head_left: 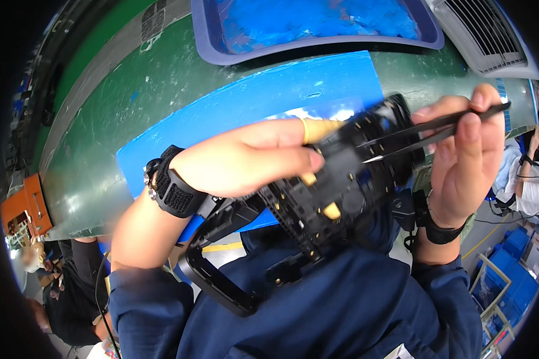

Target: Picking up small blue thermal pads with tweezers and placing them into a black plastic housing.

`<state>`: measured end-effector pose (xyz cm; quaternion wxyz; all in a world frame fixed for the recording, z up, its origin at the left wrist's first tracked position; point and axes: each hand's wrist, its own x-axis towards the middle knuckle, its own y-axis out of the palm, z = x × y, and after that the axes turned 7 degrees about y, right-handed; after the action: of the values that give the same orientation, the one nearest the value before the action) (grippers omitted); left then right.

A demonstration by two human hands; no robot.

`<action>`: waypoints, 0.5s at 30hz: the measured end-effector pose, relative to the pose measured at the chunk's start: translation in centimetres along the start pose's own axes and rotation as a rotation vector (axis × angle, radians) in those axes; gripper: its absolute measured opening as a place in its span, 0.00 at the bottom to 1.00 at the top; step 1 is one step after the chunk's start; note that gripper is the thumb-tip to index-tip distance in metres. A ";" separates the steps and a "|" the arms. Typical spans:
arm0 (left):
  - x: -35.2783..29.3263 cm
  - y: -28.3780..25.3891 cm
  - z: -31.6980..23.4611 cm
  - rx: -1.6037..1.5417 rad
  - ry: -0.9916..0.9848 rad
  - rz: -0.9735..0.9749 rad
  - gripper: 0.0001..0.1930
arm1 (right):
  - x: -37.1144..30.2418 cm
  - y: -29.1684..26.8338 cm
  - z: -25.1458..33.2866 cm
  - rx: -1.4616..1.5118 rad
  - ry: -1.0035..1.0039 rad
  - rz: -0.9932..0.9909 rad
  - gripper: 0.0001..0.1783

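Observation:
My left hand, with a yellow finger cot on one finger, grips a black plastic housing by its upper left edge. The housing is held tilted in front of my body, its ribbed inner side showing, with a bent black frame at its lower left. Small yellow pieces sit on its face. My right hand pinches black tweezers, their tips over the middle of the housing. Whether the tips touch it I cannot tell. Each wrist wears a black strap.
A blue sheet lies on the green worktable. At the far side stands a grey-blue tray lined with blue material, beside a pale slatted unit. Other people sit at both sides. Blue bins stand at lower right.

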<state>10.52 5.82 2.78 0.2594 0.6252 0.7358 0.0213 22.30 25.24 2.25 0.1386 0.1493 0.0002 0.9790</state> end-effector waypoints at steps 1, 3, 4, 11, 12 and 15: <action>0.0 -0.2 0.7 -0.078 0.037 0.083 0.27 | 0.2 0.3 0.0 -0.062 0.038 0.014 0.12; 0.1 0.5 1.2 -0.313 0.085 0.136 0.27 | 0.0 1.4 -0.4 0.055 0.163 0.060 0.13; 0.0 0.3 1.4 -0.312 0.086 0.134 0.27 | -0.2 2.1 -0.5 0.118 0.254 0.048 0.14; -0.2 -0.2 1.9 -0.237 0.099 0.276 0.30 | -0.6 3.4 -1.0 0.183 0.291 0.054 0.12; -0.2 -0.1 1.7 -0.230 0.091 0.272 0.30 | -0.6 3.5 -1.0 0.182 0.291 0.054 0.12; -0.2 -0.2 1.8 -0.229 0.087 0.273 0.30 | -0.7 3.7 -1.0 0.174 0.302 0.041 0.12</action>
<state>11.08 5.08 1.27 0.2913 0.6841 0.6475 0.1669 21.62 21.49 1.22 0.1036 0.0119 0.1028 0.9892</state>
